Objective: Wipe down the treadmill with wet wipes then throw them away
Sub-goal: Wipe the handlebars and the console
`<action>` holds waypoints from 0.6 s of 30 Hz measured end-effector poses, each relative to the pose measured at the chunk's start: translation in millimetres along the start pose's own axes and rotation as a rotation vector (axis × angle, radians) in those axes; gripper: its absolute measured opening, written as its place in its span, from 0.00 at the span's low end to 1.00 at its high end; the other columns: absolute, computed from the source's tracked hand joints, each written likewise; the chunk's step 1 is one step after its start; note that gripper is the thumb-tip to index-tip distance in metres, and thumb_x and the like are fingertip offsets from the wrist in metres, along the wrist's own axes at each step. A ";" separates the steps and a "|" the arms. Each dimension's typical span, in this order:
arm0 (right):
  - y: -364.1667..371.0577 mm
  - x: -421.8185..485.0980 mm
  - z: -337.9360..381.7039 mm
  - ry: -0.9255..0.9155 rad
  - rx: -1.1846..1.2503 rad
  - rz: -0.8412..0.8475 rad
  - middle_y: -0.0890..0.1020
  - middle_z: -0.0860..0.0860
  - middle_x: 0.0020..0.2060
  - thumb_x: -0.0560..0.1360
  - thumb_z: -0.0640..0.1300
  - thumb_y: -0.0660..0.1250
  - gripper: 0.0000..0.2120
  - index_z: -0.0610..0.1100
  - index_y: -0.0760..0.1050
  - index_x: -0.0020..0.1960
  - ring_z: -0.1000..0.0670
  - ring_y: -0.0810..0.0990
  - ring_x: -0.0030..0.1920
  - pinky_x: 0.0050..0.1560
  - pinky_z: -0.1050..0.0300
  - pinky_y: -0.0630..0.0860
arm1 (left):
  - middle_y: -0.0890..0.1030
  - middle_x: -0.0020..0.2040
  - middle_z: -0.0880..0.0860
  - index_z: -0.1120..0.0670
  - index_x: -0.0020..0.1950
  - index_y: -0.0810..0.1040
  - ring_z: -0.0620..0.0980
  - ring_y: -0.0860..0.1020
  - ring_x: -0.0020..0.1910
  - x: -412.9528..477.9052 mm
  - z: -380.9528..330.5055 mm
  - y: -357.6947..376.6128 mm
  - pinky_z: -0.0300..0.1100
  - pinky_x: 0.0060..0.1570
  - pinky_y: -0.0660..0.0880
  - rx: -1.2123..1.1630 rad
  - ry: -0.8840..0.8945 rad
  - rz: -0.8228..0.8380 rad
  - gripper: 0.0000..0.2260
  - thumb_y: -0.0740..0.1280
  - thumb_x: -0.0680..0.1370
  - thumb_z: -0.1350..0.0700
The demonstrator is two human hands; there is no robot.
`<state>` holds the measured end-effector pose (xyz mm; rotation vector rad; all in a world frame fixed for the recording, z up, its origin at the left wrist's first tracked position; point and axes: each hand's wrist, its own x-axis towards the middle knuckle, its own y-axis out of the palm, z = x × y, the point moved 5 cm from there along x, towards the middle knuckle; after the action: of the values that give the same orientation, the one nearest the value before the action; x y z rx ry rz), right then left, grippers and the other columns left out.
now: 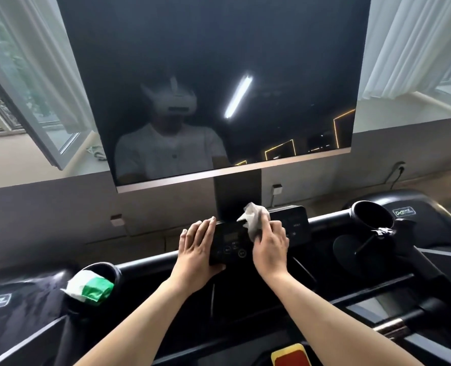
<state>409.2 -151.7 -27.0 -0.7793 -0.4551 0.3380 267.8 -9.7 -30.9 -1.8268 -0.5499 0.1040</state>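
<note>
The treadmill's black control panel (232,243) sits in the middle, below a large dark screen (219,75). My right hand (270,245) grips a crumpled white wet wipe (253,217) and holds it against the panel's upper middle. My left hand (198,247) holds the panel's left end, fingers lying straight over its top edge and thumb curled under the lower edge. A green and white pack of wet wipes (91,286) is tucked in the left cup holder (113,270).
A second cup holder (372,215) is at the right, with a clip and a round disc beside it. A red and yellow safety key (291,356) sits at the bottom. An open window (34,109) is to the left. Another treadmill (430,215) stands at the right.
</note>
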 end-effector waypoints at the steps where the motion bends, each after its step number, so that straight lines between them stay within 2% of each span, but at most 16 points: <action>1: 0.2 -1.4 2.9 0.033 0.005 -0.018 0.74 0.43 0.58 0.78 0.37 0.64 0.30 0.44 0.63 0.79 0.41 0.73 0.58 0.59 0.44 0.69 | 0.57 0.81 0.49 0.51 0.83 0.49 0.51 0.48 0.78 0.1 0.9 0.4 0.51 0.77 0.44 0.002 0.003 -0.009 0.53 0.78 0.67 0.43; 3: 6.6 -11.6 20.3 -0.044 0.004 -0.022 0.76 0.42 0.55 0.76 0.36 0.63 0.31 0.43 0.65 0.78 0.39 0.75 0.54 0.56 0.41 0.73 | 0.59 0.81 0.50 0.51 0.83 0.51 0.52 0.51 0.78 0.0 3.7 2.2 0.53 0.77 0.47 -0.009 0.006 -0.023 0.54 0.78 0.65 0.42; 5: 18.0 -28.5 38.9 -0.198 -0.004 0.001 0.77 0.45 0.52 0.72 0.37 0.64 0.33 0.46 0.66 0.77 0.40 0.77 0.50 0.51 0.42 0.78 | 0.59 0.81 0.50 0.49 0.82 0.50 0.51 0.52 0.78 0.2 6.6 4.1 0.56 0.77 0.50 -0.037 0.013 -0.032 0.53 0.77 0.65 0.42; 8: 26.9 -50.7 50.5 -0.342 0.008 0.135 0.75 0.51 0.50 0.75 0.39 0.66 0.33 0.52 0.64 0.78 0.46 0.77 0.51 0.54 0.48 0.76 | 0.59 0.81 0.49 0.48 0.82 0.52 0.51 0.53 0.79 -1.0 11.6 3.6 0.57 0.76 0.54 -0.075 0.041 -0.053 0.50 0.74 0.66 0.41; 11: 23.2 -53.4 37.2 -0.381 -0.012 0.160 0.76 0.51 0.50 0.75 0.39 0.67 0.31 0.51 0.67 0.77 0.46 0.79 0.50 0.54 0.49 0.77 | 0.57 0.82 0.47 0.47 0.82 0.51 0.49 0.49 0.80 -1.6 13.2 2.4 0.55 0.77 0.52 -0.075 0.059 -0.020 0.49 0.72 0.67 0.40; 14: 10.9 -47.5 10.3 -0.292 0.016 0.080 0.77 0.50 0.48 0.76 0.36 0.67 0.30 0.47 0.67 0.77 0.46 0.80 0.46 0.50 0.48 0.79 | 0.50 0.82 0.45 0.48 0.83 0.45 0.47 0.41 0.80 -0.8 9.6 2.8 0.52 0.78 0.43 -0.057 0.025 0.063 0.50 0.74 0.70 0.46; 16: 2.1 -44.8 -2.8 -0.119 0.120 0.032 0.76 0.51 0.49 0.77 0.33 0.67 0.30 0.47 0.66 0.77 0.48 0.79 0.45 0.50 0.48 0.80 | 0.50 0.82 0.46 0.49 0.83 0.46 0.48 0.41 0.80 -0.9 7.0 0.8 0.52 0.78 0.41 -0.067 0.022 0.064 0.48 0.72 0.71 0.48; 18: 1.0 -47.3 -1.4 0.009 0.178 0.023 0.73 0.54 0.50 0.80 0.36 0.65 0.29 0.49 0.64 0.79 0.52 0.77 0.45 0.52 0.51 0.80 | 0.52 0.82 0.45 0.50 0.83 0.48 0.48 0.43 0.80 -0.5 5.8 -1.4 0.53 0.78 0.41 -0.102 0.018 0.070 0.44 0.66 0.71 0.48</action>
<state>369.5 -173.2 -41.2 -0.6130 -0.4020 0.3903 264.9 -4.5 -31.6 -1.9452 -0.4859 0.1083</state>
